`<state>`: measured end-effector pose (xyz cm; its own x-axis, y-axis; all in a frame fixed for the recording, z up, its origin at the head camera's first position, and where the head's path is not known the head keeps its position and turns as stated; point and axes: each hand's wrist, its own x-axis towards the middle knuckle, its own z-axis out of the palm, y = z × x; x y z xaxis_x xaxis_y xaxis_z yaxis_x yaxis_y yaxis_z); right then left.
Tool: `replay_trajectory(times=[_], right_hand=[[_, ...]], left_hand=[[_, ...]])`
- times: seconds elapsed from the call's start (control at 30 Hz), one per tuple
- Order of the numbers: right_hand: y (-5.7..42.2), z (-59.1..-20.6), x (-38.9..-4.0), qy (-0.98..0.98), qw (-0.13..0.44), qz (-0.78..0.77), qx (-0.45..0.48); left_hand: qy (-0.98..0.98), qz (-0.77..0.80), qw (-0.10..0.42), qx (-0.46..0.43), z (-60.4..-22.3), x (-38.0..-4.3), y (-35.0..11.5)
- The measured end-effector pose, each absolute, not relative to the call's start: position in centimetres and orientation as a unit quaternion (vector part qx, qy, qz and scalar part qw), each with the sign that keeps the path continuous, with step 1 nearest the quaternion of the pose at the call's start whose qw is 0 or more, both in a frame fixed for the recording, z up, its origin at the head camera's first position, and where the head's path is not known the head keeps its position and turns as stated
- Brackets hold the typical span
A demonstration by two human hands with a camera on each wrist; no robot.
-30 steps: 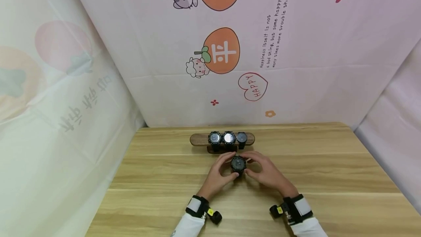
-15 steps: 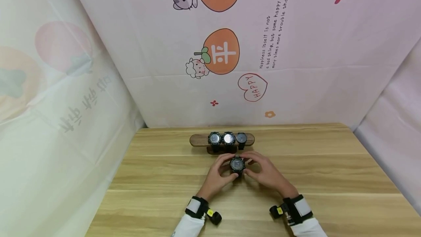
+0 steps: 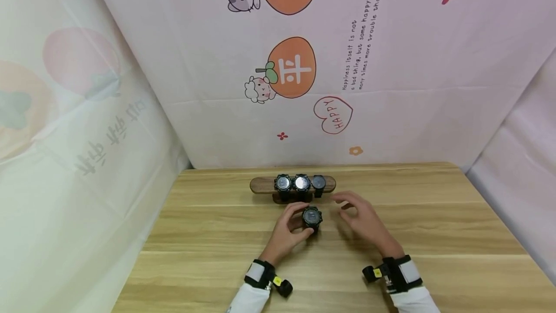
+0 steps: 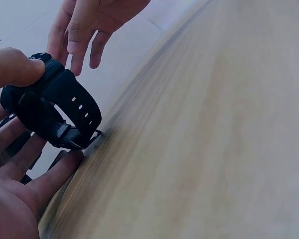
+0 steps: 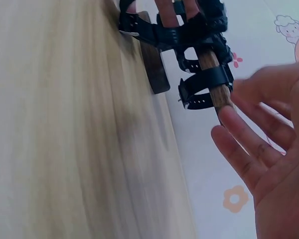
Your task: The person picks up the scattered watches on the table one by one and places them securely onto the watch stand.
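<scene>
A black digital wristwatch is held between the thumb and fingers of my left hand, in front of the watch stand. In the left wrist view, the watch's strap forms a loop with its end low by the tabletop. My right hand is off to the right of that watch, fingers loosely bent and holding nothing. In the right wrist view, the fingers of my right hand overlap the end of the stand's wooden bar.
A dark wooden watch stand stands near the table's back edge, bearing three black watches side by side. The wooden table meets a printed white cloth behind, with more cloth at both sides.
My right hand has let go of the watch and moved away to the right. The left hand still holds the watch, which has shifted very slightly left.
</scene>
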<state>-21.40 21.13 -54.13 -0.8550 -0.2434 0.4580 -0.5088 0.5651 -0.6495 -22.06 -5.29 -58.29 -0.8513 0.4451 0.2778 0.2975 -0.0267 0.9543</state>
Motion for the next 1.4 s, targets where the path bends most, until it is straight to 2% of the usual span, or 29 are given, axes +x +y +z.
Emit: replay_trajectory(times=[0.47, 0.77, 1.4], right_hand=[[21.5, -54.1, -21.9, -0.861, 0.212, 0.410, 0.214], [21.6, -53.6, -23.9, -0.874, 0.234, 0.369, 0.212], [21.2, -53.1, -27.2, -0.895, 0.132, 0.384, 0.184]], left_hand=[[0.703, 0.655, 0.050, 0.272, -58.4, -22.0, -5.4], [0.720, 0.640, 0.044, 0.266, -58.1, -21.8, -5.5], [0.733, 0.625, 0.024, 0.266, -58.5, -22.0, -5.6]])
